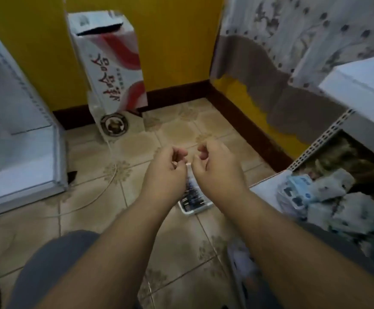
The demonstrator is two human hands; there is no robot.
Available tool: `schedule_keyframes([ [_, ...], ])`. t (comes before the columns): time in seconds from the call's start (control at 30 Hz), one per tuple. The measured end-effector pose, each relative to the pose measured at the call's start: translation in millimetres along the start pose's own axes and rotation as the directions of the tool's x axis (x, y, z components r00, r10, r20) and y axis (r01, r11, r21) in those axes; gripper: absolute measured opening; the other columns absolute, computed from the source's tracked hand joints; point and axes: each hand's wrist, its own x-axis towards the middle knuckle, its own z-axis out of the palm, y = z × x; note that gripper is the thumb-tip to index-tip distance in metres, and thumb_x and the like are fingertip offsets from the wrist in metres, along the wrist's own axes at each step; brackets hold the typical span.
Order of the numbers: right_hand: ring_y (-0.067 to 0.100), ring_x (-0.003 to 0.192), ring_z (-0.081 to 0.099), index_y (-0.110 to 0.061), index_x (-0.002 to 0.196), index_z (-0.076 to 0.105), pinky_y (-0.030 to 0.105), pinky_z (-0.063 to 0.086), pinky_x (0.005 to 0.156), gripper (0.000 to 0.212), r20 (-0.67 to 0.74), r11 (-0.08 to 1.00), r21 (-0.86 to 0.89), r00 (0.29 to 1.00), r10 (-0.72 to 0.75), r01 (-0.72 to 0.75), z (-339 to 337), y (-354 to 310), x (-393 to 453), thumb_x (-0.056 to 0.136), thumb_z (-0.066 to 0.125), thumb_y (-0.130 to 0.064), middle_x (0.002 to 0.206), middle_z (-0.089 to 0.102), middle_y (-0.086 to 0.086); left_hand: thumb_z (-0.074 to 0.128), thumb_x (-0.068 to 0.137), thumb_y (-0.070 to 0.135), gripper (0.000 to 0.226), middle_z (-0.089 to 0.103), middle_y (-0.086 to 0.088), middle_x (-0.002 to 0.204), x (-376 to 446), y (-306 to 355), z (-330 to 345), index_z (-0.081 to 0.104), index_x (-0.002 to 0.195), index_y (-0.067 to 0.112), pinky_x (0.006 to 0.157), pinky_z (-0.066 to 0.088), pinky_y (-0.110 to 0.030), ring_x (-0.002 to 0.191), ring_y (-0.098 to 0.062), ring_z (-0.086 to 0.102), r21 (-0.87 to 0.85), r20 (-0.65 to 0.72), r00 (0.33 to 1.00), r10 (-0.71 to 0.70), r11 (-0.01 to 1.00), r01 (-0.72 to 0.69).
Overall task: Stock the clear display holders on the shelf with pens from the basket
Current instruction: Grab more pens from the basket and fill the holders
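A white-rimmed container of dark pens (194, 198) shows below and between my two hands, over the tiled floor. Its lower end is in plain sight; its upper end runs up to my fingertips as a small white tip. My left hand (168, 168) has its fingers curled, and its fingertips meet that white tip. My right hand (215, 168) is curled the same way, thumb against the tip from the other side. Both hands hide most of the container. The image is blurred. No clear display holders are visible.
A white shelf unit (19, 139) stands on the left. Another white shelf (360, 85) on the right has soft packaged goods (328, 192) below it. A tall red-and-white carton (110, 63) leans on the yellow wall. A thin white cord (106, 190) crosses the floor.
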Motion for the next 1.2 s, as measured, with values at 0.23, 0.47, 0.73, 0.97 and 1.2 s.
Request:
schedule_keyframes([
  [0.23, 0.016, 0.088, 0.051, -0.027, 0.097, 0.048, 0.033, 0.044, 0.069, 0.011, 0.165, 0.994, -0.011, 0.98, 0.111, -0.11, 121, 62, 56, 0.087, 0.054, -0.028, 0.096, 0.05, -0.01, 0.051, 0.095, 0.011, 0.024, 0.062, 0.012, 0.09, 67, -96, 28, 0.055, 0.087, 0.033, 0.065, 0.042, -0.025, 0.079, -0.01, 0.058, 0.176, -0.004, 0.987, -0.159, 0.972, 0.157],
  [0.47, 0.027, 0.086, 0.057, -0.018, 0.108, 0.053, 0.041, 0.051, 0.074, 0.02, 0.357, 0.954, -0.176, 0.888, 0.29, -0.241, 213, 185, 80, 0.089, 0.057, -0.02, 0.111, 0.054, 0.006, 0.052, 0.094, 0.011, 0.018, 0.06, 0.001, 0.106, 132, -216, 96, 0.055, 0.103, 0.026, 0.065, 0.041, -0.03, 0.079, -0.017, 0.056, 0.411, 0.154, 0.949, -0.276, 0.891, 0.193],
  [0.73, 0.025, 0.093, 0.059, -0.016, 0.117, 0.055, 0.031, 0.046, 0.074, 0.03, 0.497, 0.907, -0.258, 0.759, 0.421, -0.333, 293, 284, 83, 0.088, 0.061, -0.019, 0.113, 0.057, 0.008, 0.058, 0.09, 0.015, 0.025, 0.06, -0.007, 0.112, 203, -322, 174, 0.056, 0.115, 0.017, 0.079, 0.047, -0.034, 0.098, -0.026, 0.059, 0.621, 0.363, 0.85, -0.382, 0.779, 0.086],
  [0.97, 0.027, 0.097, 0.06, -0.005, 0.117, 0.051, 0.023, 0.038, 0.072, 0.028, 0.524, 0.83, -0.363, 0.643, 0.558, -0.424, 336, 325, 83, 0.091, 0.058, -0.013, 0.106, 0.064, 0.013, 0.08, 0.064, 0.066, 0.117, 0.023, -0.021, 0.152, 246, -378, 223, 0.02, 0.151, 0.013, 0.111, 0.03, -0.052, 0.139, -0.039, 0.026, 0.89, 0.454, 0.707, -0.543, 0.297, -0.345],
  [1.2, 0.024, 0.084, 0.052, -0.003, 0.117, 0.051, 0.033, 0.042, 0.072, 0.029, 0.493, 0.715, -0.335, 0.533, 0.688, -0.613, 358, 322, 93, 0.092, 0.052, -0.017, 0.102, 0.058, 0.012, 0.08, 0.075, 0.048, 0.092, 0.035, -0.023, 0.142, 252, -389, 219, 0.03, 0.144, 0.012, 0.093, 0.045, -0.05, 0.125, -0.042, 0.043, 0.824, 0.562, 0.664, -0.493, 0.396, -0.404],
])
